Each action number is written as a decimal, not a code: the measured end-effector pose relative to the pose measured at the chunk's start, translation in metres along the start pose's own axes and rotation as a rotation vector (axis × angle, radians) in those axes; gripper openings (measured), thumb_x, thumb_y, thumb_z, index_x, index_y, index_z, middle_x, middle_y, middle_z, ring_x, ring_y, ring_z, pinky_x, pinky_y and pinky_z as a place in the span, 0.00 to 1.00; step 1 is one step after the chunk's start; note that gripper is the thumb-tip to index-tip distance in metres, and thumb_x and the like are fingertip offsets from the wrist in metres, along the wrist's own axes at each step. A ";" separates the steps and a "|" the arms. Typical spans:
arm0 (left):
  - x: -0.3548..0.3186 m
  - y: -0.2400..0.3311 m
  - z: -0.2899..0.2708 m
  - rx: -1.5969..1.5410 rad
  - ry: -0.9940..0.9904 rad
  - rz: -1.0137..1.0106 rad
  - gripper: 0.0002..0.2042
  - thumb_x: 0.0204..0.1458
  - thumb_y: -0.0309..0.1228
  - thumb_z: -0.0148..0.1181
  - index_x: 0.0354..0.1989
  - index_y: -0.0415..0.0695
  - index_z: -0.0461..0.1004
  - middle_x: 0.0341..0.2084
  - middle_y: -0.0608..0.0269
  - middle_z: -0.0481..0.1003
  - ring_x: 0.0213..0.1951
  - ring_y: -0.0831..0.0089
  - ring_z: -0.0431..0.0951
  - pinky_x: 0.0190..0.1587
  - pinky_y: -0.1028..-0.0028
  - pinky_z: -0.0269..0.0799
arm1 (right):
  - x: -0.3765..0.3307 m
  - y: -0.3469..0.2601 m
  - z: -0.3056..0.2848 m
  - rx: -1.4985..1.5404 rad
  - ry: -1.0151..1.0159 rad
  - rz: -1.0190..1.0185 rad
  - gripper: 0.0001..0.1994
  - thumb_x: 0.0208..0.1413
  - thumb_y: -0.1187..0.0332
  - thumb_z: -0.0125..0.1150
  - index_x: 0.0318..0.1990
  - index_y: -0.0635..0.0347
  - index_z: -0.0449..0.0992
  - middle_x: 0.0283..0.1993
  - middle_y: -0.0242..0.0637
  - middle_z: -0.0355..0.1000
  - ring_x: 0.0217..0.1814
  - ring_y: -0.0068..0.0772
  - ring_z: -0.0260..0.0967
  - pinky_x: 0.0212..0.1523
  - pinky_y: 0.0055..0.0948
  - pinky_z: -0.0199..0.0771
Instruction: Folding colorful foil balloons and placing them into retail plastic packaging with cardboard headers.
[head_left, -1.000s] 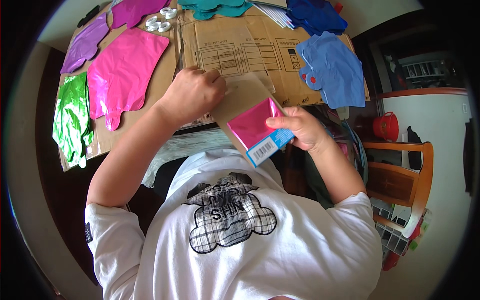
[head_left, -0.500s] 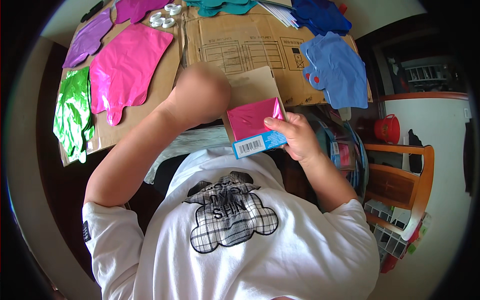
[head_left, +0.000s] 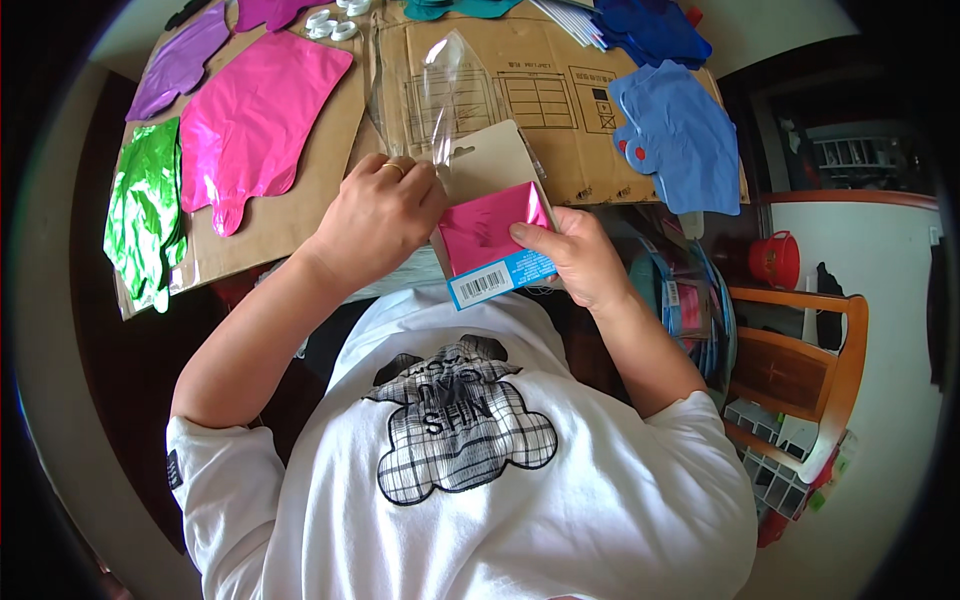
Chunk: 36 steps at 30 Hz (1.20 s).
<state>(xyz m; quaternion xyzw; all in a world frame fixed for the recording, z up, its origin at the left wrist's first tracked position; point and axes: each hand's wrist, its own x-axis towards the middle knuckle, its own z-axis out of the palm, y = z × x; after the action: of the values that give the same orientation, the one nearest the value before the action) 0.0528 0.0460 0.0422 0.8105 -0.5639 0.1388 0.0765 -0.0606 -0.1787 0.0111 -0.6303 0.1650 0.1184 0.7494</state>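
My right hand grips the right side of a backing card, thumb on top. The card is brown at its upper part, with a hang slot, and a blue strip with a barcode runs along its lower edge. A folded pink foil piece lies flat on the card under my thumb. A clear plastic bag stands up past the card's top end. Fingers curled, my left hand pinches the bag near the card's left edge; its fingertips are partly hidden.
Cardboard covers the table. On it lie flat foil balloons: pink, green, purple, light blue and dark blue. White ribbon rolls and white sticks lie at the far side. A wooden chair stands right.
My left hand, blurred before, has come down a little and shows clearly. The clear bag now stands up above the card. My right hand and the card have shifted slightly left.
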 end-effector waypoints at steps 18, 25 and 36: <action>0.022 0.024 0.014 -0.026 0.070 -0.164 0.08 0.43 0.26 0.60 0.33 0.41 0.72 0.29 0.58 0.73 0.35 0.62 0.78 0.48 0.63 0.74 | -0.026 0.006 0.024 -0.077 0.077 -0.072 0.09 0.55 0.68 0.64 0.39 0.64 0.77 0.27 0.28 0.74 0.25 0.13 0.66 0.23 0.18 0.66; 0.021 0.009 0.033 -0.174 0.153 0.009 0.10 0.45 0.26 0.60 0.38 0.38 0.74 0.40 0.55 0.75 0.42 0.60 0.78 0.47 0.64 0.75 | -0.023 0.006 0.023 -0.124 0.078 -0.061 0.08 0.56 0.69 0.63 0.39 0.65 0.77 0.27 0.28 0.74 0.25 0.13 0.67 0.22 0.17 0.67; 0.022 0.006 0.026 -0.230 0.096 -0.037 0.07 0.43 0.22 0.59 0.32 0.37 0.74 0.40 0.52 0.76 0.39 0.58 0.79 0.39 0.67 0.78 | -0.017 0.008 0.023 -0.031 0.045 -0.047 0.08 0.55 0.71 0.64 0.39 0.65 0.77 0.27 0.29 0.74 0.24 0.13 0.66 0.23 0.17 0.65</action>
<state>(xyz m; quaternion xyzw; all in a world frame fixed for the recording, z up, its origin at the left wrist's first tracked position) 0.0580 0.0168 0.0246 0.7991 -0.5568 0.1104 0.1982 -0.0770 -0.1543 0.0137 -0.6479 0.1650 0.0889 0.7383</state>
